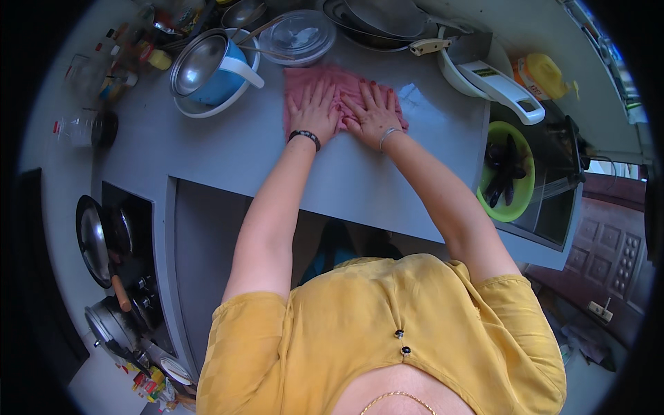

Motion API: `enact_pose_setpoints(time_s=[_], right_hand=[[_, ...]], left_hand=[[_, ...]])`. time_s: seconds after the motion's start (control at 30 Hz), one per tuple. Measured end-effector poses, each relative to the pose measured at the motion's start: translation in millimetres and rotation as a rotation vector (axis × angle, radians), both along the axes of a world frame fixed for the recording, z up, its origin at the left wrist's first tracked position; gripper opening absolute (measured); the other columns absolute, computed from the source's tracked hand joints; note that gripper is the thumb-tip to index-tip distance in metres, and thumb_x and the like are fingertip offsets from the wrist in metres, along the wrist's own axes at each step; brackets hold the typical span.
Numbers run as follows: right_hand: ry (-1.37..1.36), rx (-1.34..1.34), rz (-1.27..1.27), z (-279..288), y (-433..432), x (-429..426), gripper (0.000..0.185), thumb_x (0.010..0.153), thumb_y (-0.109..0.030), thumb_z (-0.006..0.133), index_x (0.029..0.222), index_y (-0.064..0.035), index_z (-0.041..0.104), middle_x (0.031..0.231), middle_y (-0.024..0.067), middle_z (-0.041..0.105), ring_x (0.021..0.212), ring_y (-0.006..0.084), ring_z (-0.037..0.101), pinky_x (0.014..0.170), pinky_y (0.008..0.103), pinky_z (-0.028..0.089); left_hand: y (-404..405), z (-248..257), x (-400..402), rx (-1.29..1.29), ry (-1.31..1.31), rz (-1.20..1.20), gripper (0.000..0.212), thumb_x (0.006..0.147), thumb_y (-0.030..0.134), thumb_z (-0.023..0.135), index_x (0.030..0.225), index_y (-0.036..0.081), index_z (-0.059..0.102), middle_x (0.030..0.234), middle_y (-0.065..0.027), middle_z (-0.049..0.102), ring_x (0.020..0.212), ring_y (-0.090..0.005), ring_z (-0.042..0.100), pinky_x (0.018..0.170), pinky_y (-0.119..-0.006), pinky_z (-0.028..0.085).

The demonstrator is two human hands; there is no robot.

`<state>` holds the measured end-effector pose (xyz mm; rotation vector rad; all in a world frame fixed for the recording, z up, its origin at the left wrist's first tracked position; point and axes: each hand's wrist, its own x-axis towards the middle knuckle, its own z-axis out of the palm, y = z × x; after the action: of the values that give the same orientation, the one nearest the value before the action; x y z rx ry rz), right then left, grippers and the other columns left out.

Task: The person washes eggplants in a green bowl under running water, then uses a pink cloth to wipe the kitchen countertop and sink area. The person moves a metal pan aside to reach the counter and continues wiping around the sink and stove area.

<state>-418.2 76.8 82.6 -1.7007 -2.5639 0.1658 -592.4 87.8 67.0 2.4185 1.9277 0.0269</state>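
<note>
A pink cloth (332, 75) lies spread and wrinkled on the grey countertop (353, 176). My left hand (314, 111) presses flat on its left half, fingers apart. On the right half rests my right hand (374, 115), palm down with its fingers spread. Neither hand is closed around anything; the cloth is under both palms. Just beyond it stands a clear lidded bowl (298, 36). A wet, shiny patch (412, 96) shows on the counter to the right of the cloth.
At left, a blue pot with a white handle (215, 78) sits in a white basin (207, 110). Pans (384, 21) stand at the back. A white grater (498, 88) lies across a bowl at right. The sink (555, 207) holds a green basin (529, 171) with eggplants (500, 179). The stove (161, 311) is at left.
</note>
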Motion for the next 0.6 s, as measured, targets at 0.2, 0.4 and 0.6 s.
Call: enact_pose_setpoints(time_s=[0.2, 0.4, 0.6], right_hand=[[0.045, -0.054, 0.243, 9.2, -96.9, 3.7, 0.056, 0.091, -0.050, 0.043, 0.143, -0.0292, 0.040, 0.156, 0.0134, 0.020, 0.144, 0.0349, 0.015, 0.113, 0.0595, 0.007], [0.089, -0.150, 0.327, 16.3, -195.6, 24.0, 0.055, 0.092, -0.045, 0.045, 0.142, -0.0228, 0.041, 0.155, 0.0107, 0.022, 0.144, 0.0304, 0.017, 0.114, 0.0570, 0.006], [0.117, -0.153, 0.349, 12.6, -189.4, 28.3, 0.056, 0.092, -0.043, 0.047, 0.143, -0.0206, 0.040, 0.155, 0.0111, 0.023, 0.144, 0.0303, 0.016, 0.114, 0.0567, 0.006]], left_hand=[[-137.4, 2.2, -14.1, 0.005, -0.051, 0.003, 0.064, 0.090, 0.040, 0.047, 0.148, 0.017, 0.030, 0.156, -0.0063, 0.021, 0.144, -0.0278, 0.015, 0.113, -0.060, 0.008], [-239.7, 16.3, 5.9, -0.110, -0.198, 0.019, 0.063, 0.090, 0.027, 0.049, 0.147, 0.011, 0.030, 0.156, -0.0097, 0.019, 0.145, -0.0308, 0.013, 0.114, -0.058, 0.007], [-232.8, 15.3, 10.2, -0.103, -0.200, 0.001, 0.061, 0.091, 0.031, 0.048, 0.146, 0.010, 0.032, 0.156, -0.0099, 0.021, 0.145, -0.0298, 0.013, 0.113, -0.058, 0.007]])
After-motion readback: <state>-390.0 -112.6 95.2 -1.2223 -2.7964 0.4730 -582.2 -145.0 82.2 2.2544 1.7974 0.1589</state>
